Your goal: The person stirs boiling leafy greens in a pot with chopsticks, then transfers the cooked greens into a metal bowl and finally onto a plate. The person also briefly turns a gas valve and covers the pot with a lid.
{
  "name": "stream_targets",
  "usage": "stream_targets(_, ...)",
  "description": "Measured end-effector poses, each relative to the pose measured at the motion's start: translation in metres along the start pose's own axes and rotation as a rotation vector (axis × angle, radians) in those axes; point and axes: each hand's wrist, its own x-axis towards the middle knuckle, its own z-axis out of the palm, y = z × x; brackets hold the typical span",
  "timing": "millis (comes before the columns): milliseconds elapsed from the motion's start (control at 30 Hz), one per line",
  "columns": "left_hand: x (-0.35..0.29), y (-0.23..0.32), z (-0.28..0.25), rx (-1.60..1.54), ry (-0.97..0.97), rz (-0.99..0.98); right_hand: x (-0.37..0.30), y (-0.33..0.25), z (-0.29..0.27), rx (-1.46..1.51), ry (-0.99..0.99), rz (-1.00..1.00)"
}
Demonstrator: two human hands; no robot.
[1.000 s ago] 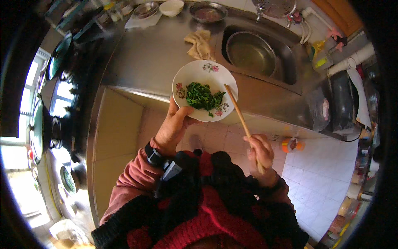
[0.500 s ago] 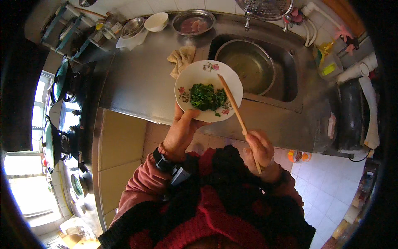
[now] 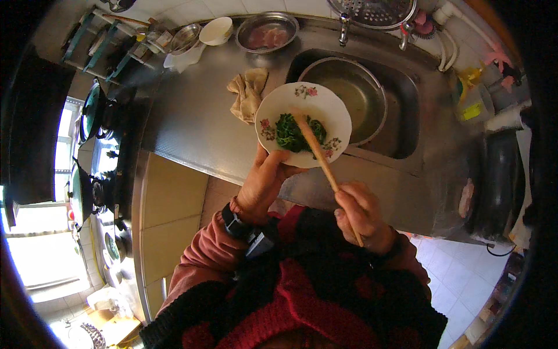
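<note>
My left hand (image 3: pixel 266 180) grips the near rim of a white plate (image 3: pixel 302 95) with pink flowers on it, thumb over the edge. Dark green cooked leafy greens (image 3: pixel 288 132) lie in a heap in the plate's middle. In my right hand (image 3: pixel 363 215) is a pair of wooden chopsticks (image 3: pixel 323 160), held close together. Their far tips reach over the plate and onto the greens. The plate is held up above the counter's front edge, partly in front of the sink.
Behind the plate, a steel basin (image 3: pixel 372 81) with liquid sits in the sink (image 3: pixel 407 110). A crumpled cloth (image 3: pixel 249 96) lies on the counter (image 3: pixel 192 110). Farther back are a metal bowl of raw meat (image 3: pixel 267 32) and a white bowl (image 3: pixel 216 31). A stove with pans (image 3: pixel 81 192) stands left.
The chopstick tips have moved from the plate's upper right rim down onto the greens. The plate has shifted slightly to the right in view, and the greens sit more bunched.
</note>
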Motion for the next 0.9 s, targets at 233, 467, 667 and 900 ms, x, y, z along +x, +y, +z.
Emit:
stream_targets(233,-0.003,0.006,0.016,-0.011,-0.002,0.016,0.003,-0.012,-0.019,-0.011,0.011,0.114)
stream_targets(467,-0.01,0.007,0.033,-0.014,-0.023,0.026,0.011,-0.022,-0.025,0.057,-0.14,0.079)
stream_targets(667,-0.012,0.016,0.043,0.009,0.008,0.004,0.016,-0.026,-0.041,-0.211,0.084,-0.05)
stream_targets(900,-0.005,0.016,0.051,0.015,-0.042,0.022,0.019,-0.026,-0.05,-0.002,-0.007,0.123)
